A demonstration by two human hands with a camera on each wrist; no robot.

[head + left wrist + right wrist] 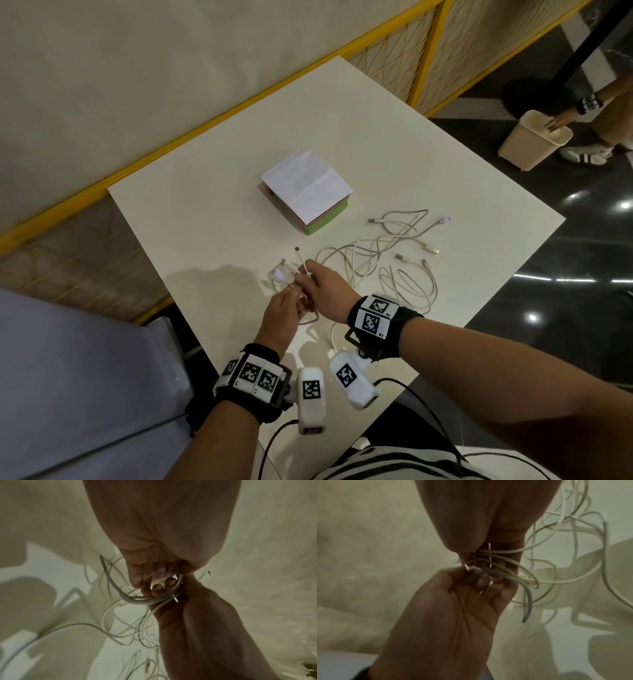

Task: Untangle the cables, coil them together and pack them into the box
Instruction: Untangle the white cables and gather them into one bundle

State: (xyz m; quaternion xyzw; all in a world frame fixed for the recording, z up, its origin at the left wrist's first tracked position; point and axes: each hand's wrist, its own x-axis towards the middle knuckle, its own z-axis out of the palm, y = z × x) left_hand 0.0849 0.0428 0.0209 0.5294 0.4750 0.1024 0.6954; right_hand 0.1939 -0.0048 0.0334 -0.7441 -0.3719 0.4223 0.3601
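Several white cables [383, 253] lie tangled on the white table [212, 219], right of centre. Both hands meet over the table's near middle and hold a small coil of white cable [284, 277] between them. My left hand [284, 308] curls its fingers round the coil's loops [137, 599]. My right hand [322, 284] pinches the same bundle of strands [498, 561] from above, with plug ends [298, 253] sticking out past its fingers. A small green box [322, 222] with a white paper lid [305, 181] sits beyond the hands.
A yellow-framed lattice screen [421, 65] runs behind the table. Another person stands at the far right with a hand on a beige bin [534, 137] on the dark floor. A grey surface [78, 370] lies to my left.
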